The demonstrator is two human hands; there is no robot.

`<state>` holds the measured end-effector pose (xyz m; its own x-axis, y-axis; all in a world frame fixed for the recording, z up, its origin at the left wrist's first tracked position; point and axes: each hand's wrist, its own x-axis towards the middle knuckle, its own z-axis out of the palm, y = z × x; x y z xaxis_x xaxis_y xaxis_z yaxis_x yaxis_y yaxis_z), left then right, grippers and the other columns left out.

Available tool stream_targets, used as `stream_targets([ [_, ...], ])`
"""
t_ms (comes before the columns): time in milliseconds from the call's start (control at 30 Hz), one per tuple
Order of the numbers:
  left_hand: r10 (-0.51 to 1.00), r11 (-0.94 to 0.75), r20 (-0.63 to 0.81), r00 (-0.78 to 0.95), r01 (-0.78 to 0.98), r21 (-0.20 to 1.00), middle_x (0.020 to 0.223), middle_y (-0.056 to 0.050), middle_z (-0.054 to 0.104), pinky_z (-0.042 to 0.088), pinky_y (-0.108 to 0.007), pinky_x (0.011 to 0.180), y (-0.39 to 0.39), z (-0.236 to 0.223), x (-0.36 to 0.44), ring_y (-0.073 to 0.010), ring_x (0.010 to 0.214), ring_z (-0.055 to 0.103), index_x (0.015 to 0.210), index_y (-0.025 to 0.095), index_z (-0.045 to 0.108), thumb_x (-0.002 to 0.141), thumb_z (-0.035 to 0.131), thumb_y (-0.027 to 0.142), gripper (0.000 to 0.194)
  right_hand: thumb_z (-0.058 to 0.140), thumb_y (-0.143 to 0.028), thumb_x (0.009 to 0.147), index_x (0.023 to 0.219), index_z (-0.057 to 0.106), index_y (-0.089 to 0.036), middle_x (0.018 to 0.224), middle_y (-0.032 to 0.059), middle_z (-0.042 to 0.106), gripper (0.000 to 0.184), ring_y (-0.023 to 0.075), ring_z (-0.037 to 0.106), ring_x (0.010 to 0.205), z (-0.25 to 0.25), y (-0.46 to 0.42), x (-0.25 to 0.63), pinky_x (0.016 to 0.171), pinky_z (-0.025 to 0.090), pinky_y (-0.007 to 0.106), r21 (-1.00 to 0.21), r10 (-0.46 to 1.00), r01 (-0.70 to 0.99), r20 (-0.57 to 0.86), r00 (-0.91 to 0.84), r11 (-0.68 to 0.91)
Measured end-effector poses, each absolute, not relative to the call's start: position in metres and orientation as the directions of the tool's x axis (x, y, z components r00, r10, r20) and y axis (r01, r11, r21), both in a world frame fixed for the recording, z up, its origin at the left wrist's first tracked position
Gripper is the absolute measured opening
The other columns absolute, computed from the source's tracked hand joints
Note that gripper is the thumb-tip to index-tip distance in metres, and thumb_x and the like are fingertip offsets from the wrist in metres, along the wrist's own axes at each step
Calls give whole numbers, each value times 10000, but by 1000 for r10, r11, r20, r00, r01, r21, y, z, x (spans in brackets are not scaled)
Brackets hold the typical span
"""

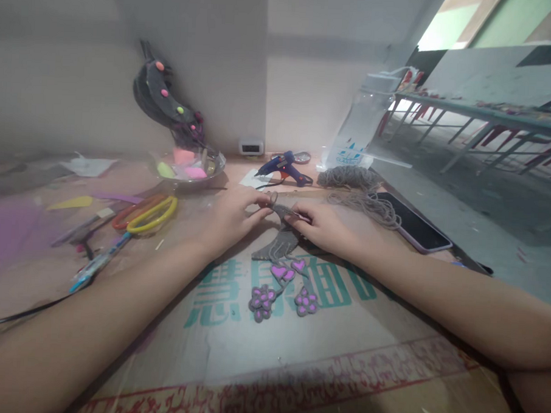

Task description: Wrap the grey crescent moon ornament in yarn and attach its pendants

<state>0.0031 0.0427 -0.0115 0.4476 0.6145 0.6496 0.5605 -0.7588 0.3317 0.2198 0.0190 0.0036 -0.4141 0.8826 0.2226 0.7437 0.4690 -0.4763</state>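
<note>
A grey crescent-shaped craft piece [284, 240] lies on the printed cardboard in front of me. Thin grey cords run down from it to purple hearts [282, 272] and grey-and-purple flowers [261, 302]. At the crescent's upper end, my left hand [238, 217] pinches a small loop of grey yarn [274, 198] between thumb and fingertips. My right hand [323, 224] is closed on the crescent's upper right side, thumb against fingers. Something thin shows at its fingertips, too small to name.
Behind the hands are a blue glue gun [285, 168], grey yarn [350, 177], a water bottle [359, 125] and a small digital clock [251, 147]. A phone [414, 222] lies right. Scissors [151, 216] and a bowl of coloured pieces [189, 178] sit left. A dark crescent decoration [159, 95] leans on the wall.
</note>
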Motion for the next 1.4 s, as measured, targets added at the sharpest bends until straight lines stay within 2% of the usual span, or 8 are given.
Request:
stream_targets([
  [333,652,-726,627,426,589,355,918,-36,698,471,-335,852,44,-12,3,-198,907,620,868,188,619,870,665,281,104,482,-363,942,752,560,-190,667,-13,562,268,126,459,606,4,19,220,571,281,245,-453,880,755,219,-421,474],
  [1000,638,-738,624,452,591,326,933,-59,699,465,-347,854,44,-14,2,-209,919,615,907,172,648,906,604,249,89,475,-377,938,737,536,-199,673,-10,565,275,138,483,634,-1,23,222,591,302,253,-500,860,701,248,-446,508],
  [1400,654,-724,613,444,601,337,941,-59,702,467,-334,840,46,-15,1,-206,915,618,912,163,655,903,622,273,115,484,-350,933,747,553,-197,674,-8,575,251,138,483,625,1,21,221,580,297,253,-466,863,727,249,-439,504],
])
